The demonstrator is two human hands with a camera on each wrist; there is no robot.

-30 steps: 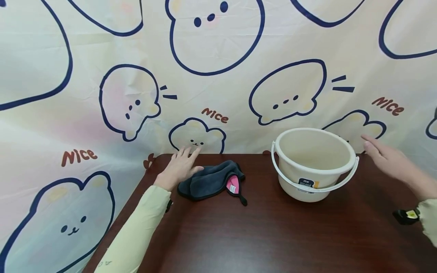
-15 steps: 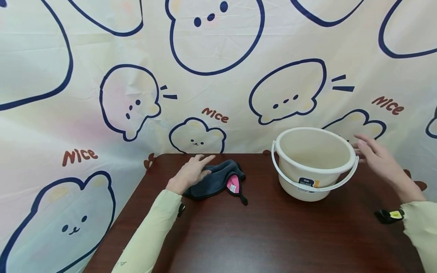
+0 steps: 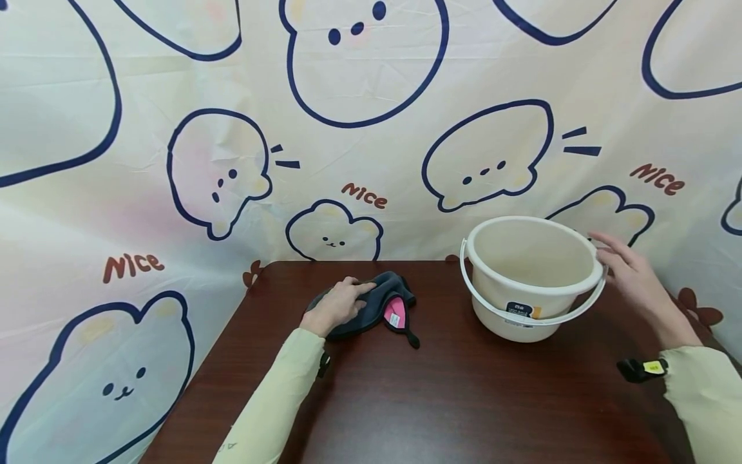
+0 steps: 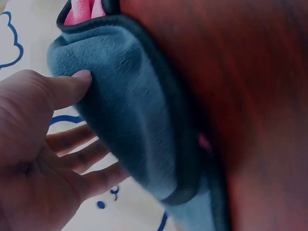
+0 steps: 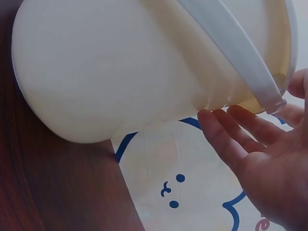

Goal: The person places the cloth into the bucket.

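Observation:
In the head view a dark grey-blue cleaning cloth (image 3: 379, 293) lies crumpled on the table, its pink underside and black hanging loop showing at one corner. My left hand (image 3: 339, 303) reaches over its left part. The left wrist view has the thumb tip against the fleecy cloth (image 4: 125, 101), while the extended fingers of that hand (image 4: 33, 130) pass behind its edge. A white bucket (image 3: 524, 258) stands upright at the right, handle lowered at the front. Beside its right rim is my right hand (image 3: 632, 280); its loosely straight fingers (image 5: 226, 139) reach below the rim of the bucket (image 5: 96, 72).
Both things stand on a dark brown wooden table (image 3: 440, 399). Directly behind its far edge hangs a pale curtain (image 3: 394, 161) printed with cartoon bears. The bucket's white handle (image 3: 539, 320) swings out in front of its body.
My left hand has come down and right onto the cloth. My right hand has moved left, from apart to the bucket's right rim. Cloth and bucket stay in place.

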